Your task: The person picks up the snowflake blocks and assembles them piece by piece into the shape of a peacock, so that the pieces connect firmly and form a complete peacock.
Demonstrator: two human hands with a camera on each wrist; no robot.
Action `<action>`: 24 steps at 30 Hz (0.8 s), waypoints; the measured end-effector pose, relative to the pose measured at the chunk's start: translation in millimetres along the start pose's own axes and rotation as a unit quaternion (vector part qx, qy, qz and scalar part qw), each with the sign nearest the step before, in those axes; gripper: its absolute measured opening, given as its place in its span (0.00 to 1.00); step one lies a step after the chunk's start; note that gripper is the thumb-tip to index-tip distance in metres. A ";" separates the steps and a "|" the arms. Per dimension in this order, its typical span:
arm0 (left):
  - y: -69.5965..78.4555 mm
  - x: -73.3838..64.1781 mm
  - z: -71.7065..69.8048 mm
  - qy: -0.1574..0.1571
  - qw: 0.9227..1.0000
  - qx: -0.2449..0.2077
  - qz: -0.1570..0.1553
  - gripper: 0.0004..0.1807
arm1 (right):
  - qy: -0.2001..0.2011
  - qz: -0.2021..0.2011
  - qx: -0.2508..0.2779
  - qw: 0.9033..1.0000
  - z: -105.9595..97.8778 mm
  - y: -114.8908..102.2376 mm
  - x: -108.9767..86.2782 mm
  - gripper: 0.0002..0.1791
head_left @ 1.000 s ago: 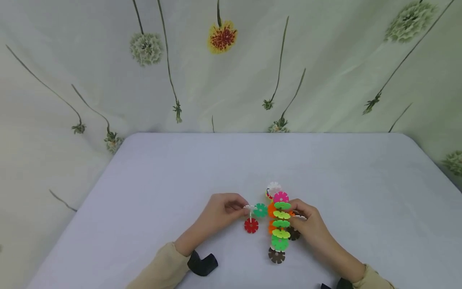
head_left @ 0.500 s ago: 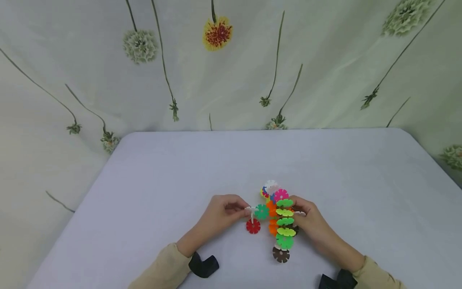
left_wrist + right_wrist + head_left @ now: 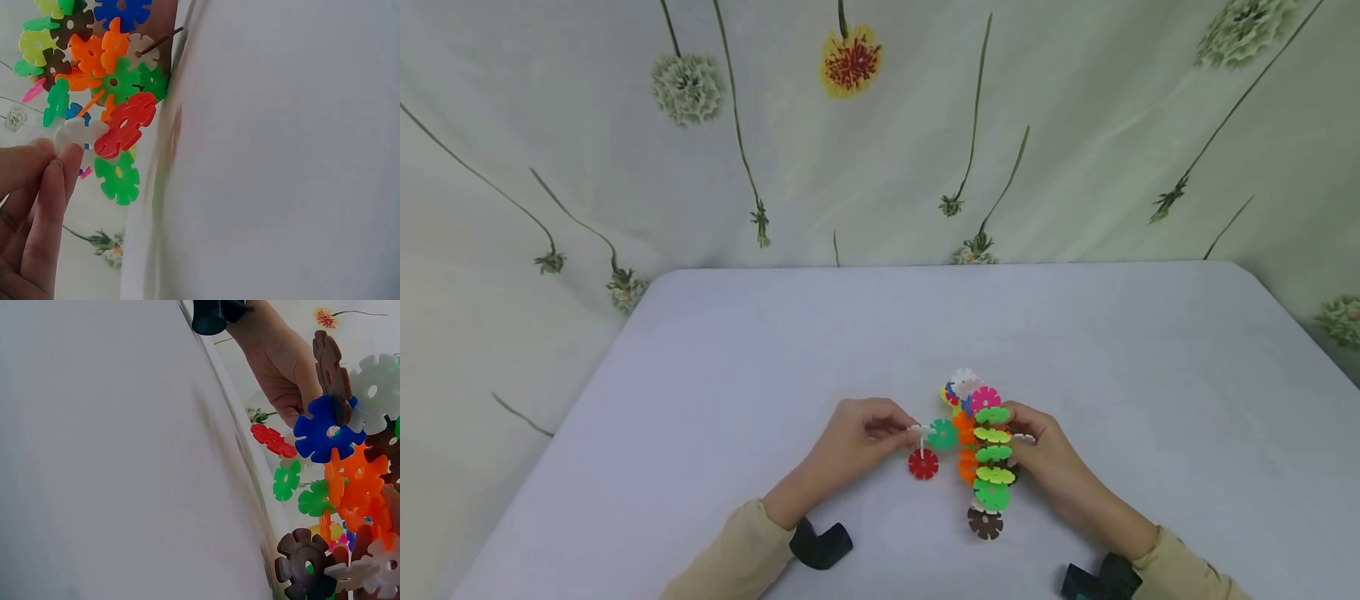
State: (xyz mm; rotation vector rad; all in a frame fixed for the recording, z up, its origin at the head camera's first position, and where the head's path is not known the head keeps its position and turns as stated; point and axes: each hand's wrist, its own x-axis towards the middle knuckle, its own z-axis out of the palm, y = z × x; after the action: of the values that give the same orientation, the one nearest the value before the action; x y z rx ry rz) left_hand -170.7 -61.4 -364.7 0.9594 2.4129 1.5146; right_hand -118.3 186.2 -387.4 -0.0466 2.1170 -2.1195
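A built figure of slotted plastic flower discs [image 3: 993,454], in orange, green, yellow, brown and other colours, stands near the front middle of the table. My left hand [image 3: 867,433] pinches a white flower disc [image 3: 81,132] between thumb and fingertips. A red disc [image 3: 922,464] hangs below that white one, and a teal-green disc [image 3: 943,434] links it to the figure's left side. On the other side, my right hand [image 3: 1051,457] grips the figure, its fingertips partly hidden behind the discs. A brown disc [image 3: 985,523] forms the near end; blue [image 3: 326,439] and dark brown discs [image 3: 305,561] show in the right wrist view.
The white table [image 3: 737,350] reaches back to a hanging cloth [image 3: 910,150] with printed flowers. Black wrist straps [image 3: 822,546] sit at both cuffs, close over the table's near part.
The figure has turned slightly and its near end has shifted right, both hands keeping hold. The head view has tilted a little.
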 end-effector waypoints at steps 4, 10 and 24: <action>3.7 0.3 1.4 -0.001 1.000 0.012 0.000 0.04 | 0.003 0.006 -0.009 1.000 1.4 0.0 1.5 0.12; 8.1 -1.9 6.5 0.002 0.999 0.038 0.009 0.03 | 0.018 0.017 -0.015 1.000 4.9 -0.9 -0.1 0.13; 1.9 -2.5 12.2 0.027 0.997 0.035 0.057 0.04 | -0.007 -0.052 -0.042 0.998 6.2 2.9 1.2 0.13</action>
State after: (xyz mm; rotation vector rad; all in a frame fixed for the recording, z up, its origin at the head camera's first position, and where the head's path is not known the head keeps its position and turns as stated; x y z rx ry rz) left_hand -162.6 -53.1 -369.5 1.1012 2.5027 1.5215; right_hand -118.5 179.9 -390.3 -0.1823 2.2403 -2.0783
